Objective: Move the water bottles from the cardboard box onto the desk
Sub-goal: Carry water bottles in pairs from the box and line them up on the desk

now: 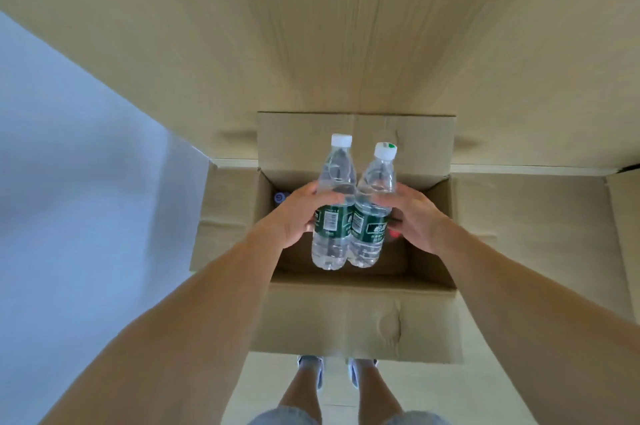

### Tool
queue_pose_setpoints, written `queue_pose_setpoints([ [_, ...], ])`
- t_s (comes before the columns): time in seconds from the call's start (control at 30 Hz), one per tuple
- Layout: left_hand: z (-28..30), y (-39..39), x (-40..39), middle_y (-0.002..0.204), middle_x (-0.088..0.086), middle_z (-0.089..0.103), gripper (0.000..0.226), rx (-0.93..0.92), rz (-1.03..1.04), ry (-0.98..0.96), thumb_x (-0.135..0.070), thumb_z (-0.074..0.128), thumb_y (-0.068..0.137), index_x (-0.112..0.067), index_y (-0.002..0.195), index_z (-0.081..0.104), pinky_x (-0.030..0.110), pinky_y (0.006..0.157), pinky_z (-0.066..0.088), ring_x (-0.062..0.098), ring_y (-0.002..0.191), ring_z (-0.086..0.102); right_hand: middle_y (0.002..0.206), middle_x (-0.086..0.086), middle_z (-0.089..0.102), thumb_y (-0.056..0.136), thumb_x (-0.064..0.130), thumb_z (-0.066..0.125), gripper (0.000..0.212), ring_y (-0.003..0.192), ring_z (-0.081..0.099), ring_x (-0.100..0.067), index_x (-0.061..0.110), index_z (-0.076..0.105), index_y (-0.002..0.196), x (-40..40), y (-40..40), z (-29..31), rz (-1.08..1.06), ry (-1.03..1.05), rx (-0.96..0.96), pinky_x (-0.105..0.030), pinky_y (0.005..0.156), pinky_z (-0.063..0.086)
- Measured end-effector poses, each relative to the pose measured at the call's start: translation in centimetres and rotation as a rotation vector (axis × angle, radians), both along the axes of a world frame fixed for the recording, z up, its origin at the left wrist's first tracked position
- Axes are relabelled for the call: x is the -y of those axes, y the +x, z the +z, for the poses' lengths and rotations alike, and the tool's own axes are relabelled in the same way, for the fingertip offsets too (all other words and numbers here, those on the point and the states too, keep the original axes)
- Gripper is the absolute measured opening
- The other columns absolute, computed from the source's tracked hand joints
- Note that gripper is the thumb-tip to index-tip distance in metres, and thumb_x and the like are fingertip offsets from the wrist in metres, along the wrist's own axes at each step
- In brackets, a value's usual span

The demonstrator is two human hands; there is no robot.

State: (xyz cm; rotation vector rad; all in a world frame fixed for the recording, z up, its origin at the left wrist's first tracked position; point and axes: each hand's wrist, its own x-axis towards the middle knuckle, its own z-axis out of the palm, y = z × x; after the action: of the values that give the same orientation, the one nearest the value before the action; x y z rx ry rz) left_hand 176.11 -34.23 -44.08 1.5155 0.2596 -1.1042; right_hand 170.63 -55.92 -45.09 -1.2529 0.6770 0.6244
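Person is standing at near side of open cardboard box point(346, 320), looking down. Desk point(346, 26) is lying just beyond box's far flap, wood-grain top.

L hand point(298, 213) is wrapping fingers round left bottle point(334, 202); R hand point(415, 216) is gripping right bottle point(372, 206) from its right side. Both bottles are hanging above box opening, caps tilted toward far side, bodies touching each other at label height. Neither is on desk yet.

Inside box: a pale cap point(280, 197) is showing at far-left corner, and sth red is peeking under R hand; can't tell what it is. So prob. more bottles are remaining.

Risks, judged from here:
- Bottles are pressing together; if the hands separate unevenly, one may twist in its grip and slip back into box.
- Far flap is standing between bottles and desk; too low a carry prob. clips bottle bases on it.
- Setting both down tilted: tall narrow bottles may topple and roll on desk.
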Motion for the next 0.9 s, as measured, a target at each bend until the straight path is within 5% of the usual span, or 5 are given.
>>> queue_pose_setpoints([
  [0.2,11.6,-1.5,1.2,0.121,0.004,0.070,0.054,0.112,0.088,-0.041,-0.055,0.070,0.084,-0.028,0.129,0.057,0.057,0.100,0.048,0.029,0.117,0.064,0.114,-0.016,0.072,0.086,0.038,0.075,0.050,0.111,0.066,-0.036,0.007,0.063,0.123,-1.1,0.0,12.2,-0.076,-0.035,0.050,-0.056,0.105,0.046],
  [0.47,24.0,-3.2,3.9,0.122,0.022,0.067,0.053,0.109,0.234,-0.189,-0.048,0.062,0.094,-0.010,0.130,0.057,0.048,0.071,0.060,0.043,0.110,0.067,0.116,-0.019,0.072,0.072,0.068,0.072,0.081,0.107,0.070,-0.038,0.010,0.061,0.128,0.1,-0.7,24.8,-0.103,0.046,0.156,-0.057,0.102,0.049],
  [0.6,28.5,-3.6,4.9,0.127,0.022,0.066,0.069,0.112,0.214,-0.230,-0.041,0.081,0.077,-0.009,0.134,0.057,0.058,0.094,0.054,0.041,0.116,0.064,0.115,-0.023,0.071,0.076,0.061,0.068,0.080,0.106,0.070,-0.040,0.003,0.058,0.130,1.4,-1.1,30.0,-0.113,0.106,0.226,-0.053,0.094,0.055],
  [0.73,31.4,-3.5,6.1,0.115,0.021,0.071,0.051,0.126,0.128,-0.314,-0.031,0.083,0.077,-0.008,0.120,0.068,0.055,0.088,0.057,0.040,0.105,0.070,0.120,-0.025,0.068,0.086,0.050,0.067,0.067,0.106,0.069,-0.038,0.000,0.058,0.129,3.1,-2.2,33.4,-0.128,0.217,0.245,-0.045,0.079,0.059],
  [0.9,34.0,-3.2,7.9,0.115,0.026,0.069,0.055,0.152,0.064,-0.348,-0.027,0.077,0.082,0.000,0.127,0.061,0.055,0.090,0.057,0.040,0.101,0.069,0.128,-0.026,0.064,0.093,0.017,0.064,0.044,0.107,0.066,-0.034,-0.004,0.057,0.132,5.4,-3.7,35.7,-0.074,0.198,0.308,-0.048,0.094,0.055],
])
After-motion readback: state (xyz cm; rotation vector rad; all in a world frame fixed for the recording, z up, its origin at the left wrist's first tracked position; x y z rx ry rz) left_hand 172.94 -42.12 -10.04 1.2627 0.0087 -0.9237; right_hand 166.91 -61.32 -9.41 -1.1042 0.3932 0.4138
